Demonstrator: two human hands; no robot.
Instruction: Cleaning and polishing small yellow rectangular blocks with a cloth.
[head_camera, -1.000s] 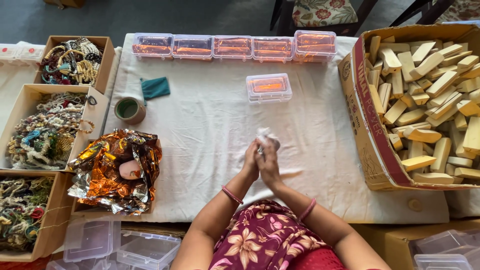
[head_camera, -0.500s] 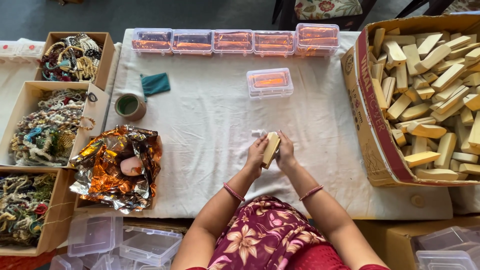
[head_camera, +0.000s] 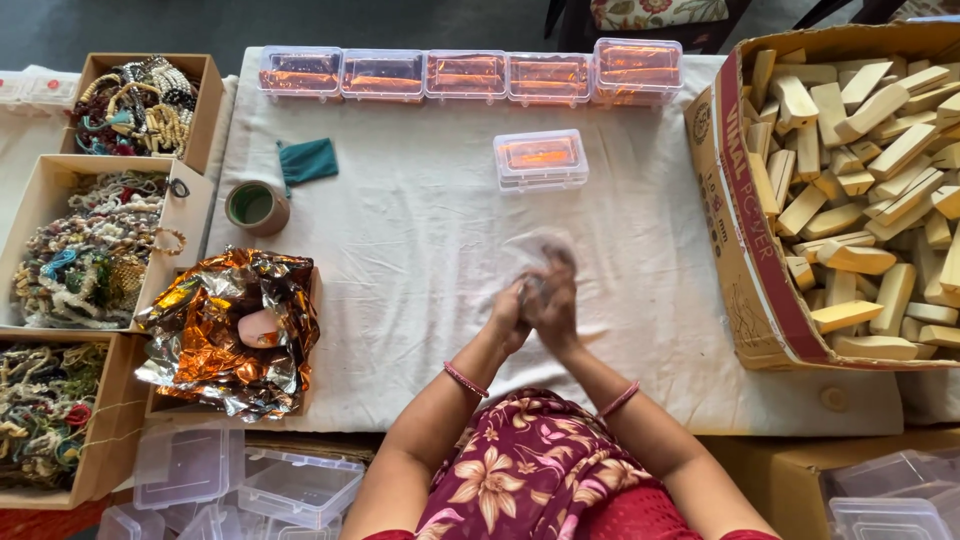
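From the head view, the left hand (head_camera: 508, 315) and right hand (head_camera: 552, 300) are pressed together near the table's (head_camera: 400, 250) front edge, clamped on a thin clear wrap (head_camera: 530, 248); whatever is inside is blurred. A lidded box (head_camera: 540, 160) is seen just beyond. Foil (head_camera: 225, 340) is heaped at the left edge, wooden blocks (head_camera: 860, 150) boxed at the right.

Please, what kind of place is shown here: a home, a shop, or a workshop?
Probably a small hand-packing workshop. A cardboard box holds many pale bars, a row of filled clear plastic cases lines the cloth-covered table, and side boxes hold bead strings.
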